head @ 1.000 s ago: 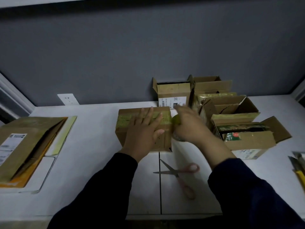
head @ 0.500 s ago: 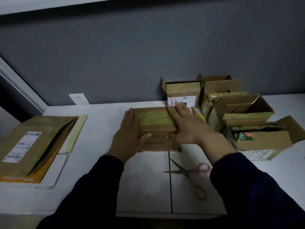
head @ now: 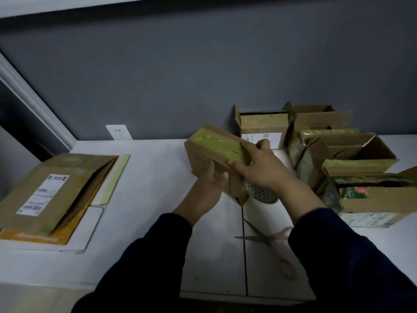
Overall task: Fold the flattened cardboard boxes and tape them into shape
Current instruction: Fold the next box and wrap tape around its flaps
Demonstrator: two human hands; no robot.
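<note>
Perhaps tape roll [head: 261,195] beneath right hand [head: 259,168]

Matt cardboard box [head: 203,159], glossy yellowish tape [head: 216,144]

Sleeve [head: 349,267] hides part of scissors [head: 267,241] (handles blurred).

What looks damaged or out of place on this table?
The open boxes on the right stand crowded together, with bent, ragged flaps. The scissors lie with blades open. The held taped box is tilted.
</note>
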